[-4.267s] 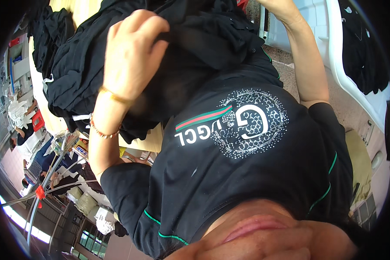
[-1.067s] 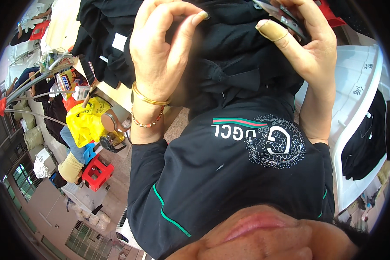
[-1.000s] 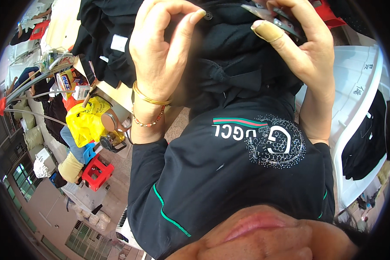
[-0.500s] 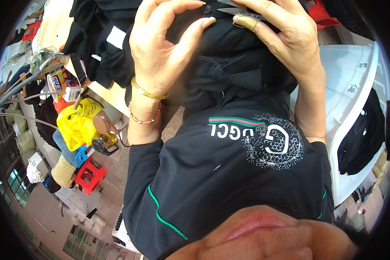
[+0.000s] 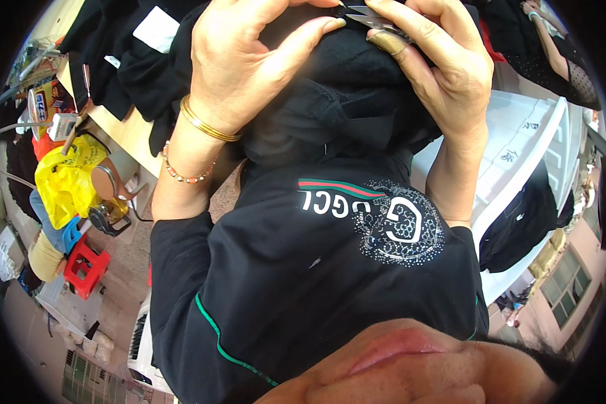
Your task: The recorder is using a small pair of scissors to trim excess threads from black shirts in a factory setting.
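Closer to a dark button (image 5: 341, 11) than they were 1 second ago, small metal snips (image 5: 378, 23) aim 2 parted blades at its edge. The button sits on a black garment (image 5: 377, 67), bunched up before the seated worker's chest. A right hand (image 5: 448, 67) pinches the snips between thumb and fingers, a tan covering (image 5: 388, 42) wrapped around that thumb. Opposite, a left hand (image 5: 242, 60) curves its thumb and forefinger around the button; from where I stand, I cannot tell whether they press on it. Gold bangles (image 5: 205, 124) and a beaded bracelet (image 5: 185, 176) circle the left wrist. More black clothes, with a white tag (image 5: 156, 29) among them, lie to the left on a pale wooden table (image 5: 121, 135). Farther out are a yellow plastic bag (image 5: 64, 182) and a red stool (image 5: 86, 267); to the right, a white tub (image 5: 464, 128) holds black cloth (image 5: 525, 225).
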Available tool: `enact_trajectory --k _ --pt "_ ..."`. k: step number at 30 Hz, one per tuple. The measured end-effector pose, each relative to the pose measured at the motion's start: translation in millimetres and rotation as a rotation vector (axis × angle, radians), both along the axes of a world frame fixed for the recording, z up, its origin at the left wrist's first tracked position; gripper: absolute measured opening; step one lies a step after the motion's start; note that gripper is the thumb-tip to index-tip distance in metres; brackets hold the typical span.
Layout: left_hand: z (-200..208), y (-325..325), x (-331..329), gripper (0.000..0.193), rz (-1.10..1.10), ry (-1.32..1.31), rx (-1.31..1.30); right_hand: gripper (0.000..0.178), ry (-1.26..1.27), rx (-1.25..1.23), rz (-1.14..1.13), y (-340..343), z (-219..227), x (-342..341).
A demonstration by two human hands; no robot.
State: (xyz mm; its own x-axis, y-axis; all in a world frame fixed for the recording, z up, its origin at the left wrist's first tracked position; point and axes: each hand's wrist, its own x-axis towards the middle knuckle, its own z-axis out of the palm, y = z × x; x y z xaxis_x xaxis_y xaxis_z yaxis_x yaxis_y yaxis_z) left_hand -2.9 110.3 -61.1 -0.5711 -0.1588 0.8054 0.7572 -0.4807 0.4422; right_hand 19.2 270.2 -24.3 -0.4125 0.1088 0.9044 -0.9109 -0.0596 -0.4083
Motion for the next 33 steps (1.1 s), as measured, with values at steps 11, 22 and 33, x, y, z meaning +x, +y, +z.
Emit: enact_trajectory --k 11,22,33 --pt "0.9 -2.2 1.1 0.029 0.101 0.015 -0.091 0.034 -0.461 1.052 -0.498 -0.6 66.7 37.2" --pt "1.6 -2.4 5.1 0.053 -0.022 -0.060 -0.033 0.033 -0.402 0.991 -0.441 1.2 59.5 30.6" --pt "61.2 -22.6 25.9 0.049 0.544 0.231 -1.168 0.037 -0.584 0.519 -0.538 68.5 51.3 51.8"
